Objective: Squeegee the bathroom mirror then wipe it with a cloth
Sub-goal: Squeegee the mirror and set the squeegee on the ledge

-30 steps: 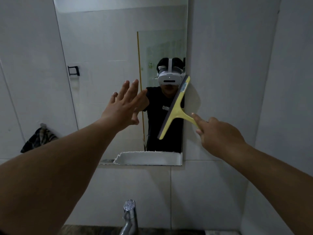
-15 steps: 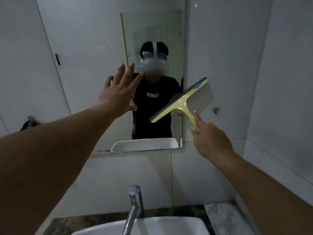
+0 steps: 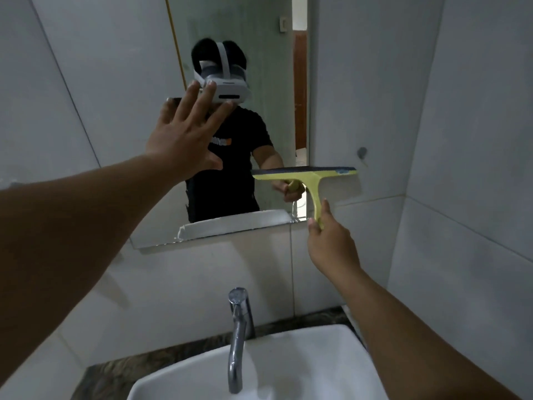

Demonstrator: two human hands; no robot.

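The wall mirror (image 3: 121, 82) hangs above the basin and reflects a person in a black shirt wearing a white headset. My right hand (image 3: 331, 243) grips the handle of a yellow squeegee (image 3: 305, 176). Its dark blade lies level, half over the mirror's lower right corner and half over the tiled wall. My left hand (image 3: 184, 131) is raised flat in front of the mirror's middle, fingers spread, holding nothing. I cannot tell if it touches the glass. No cloth is in view.
A chrome tap (image 3: 238, 336) rises over a white basin (image 3: 302, 368) set in a dark stone counter (image 3: 115, 370). White tiled walls surround the mirror, with a corner close on the right (image 3: 427, 140) and a small dark wall plug (image 3: 362, 153).
The squeegee has turned from steeply tilted to level and dropped toward the mirror's lower right corner. The view has tipped down, revealing the basin. My left hand stays raised and spread.
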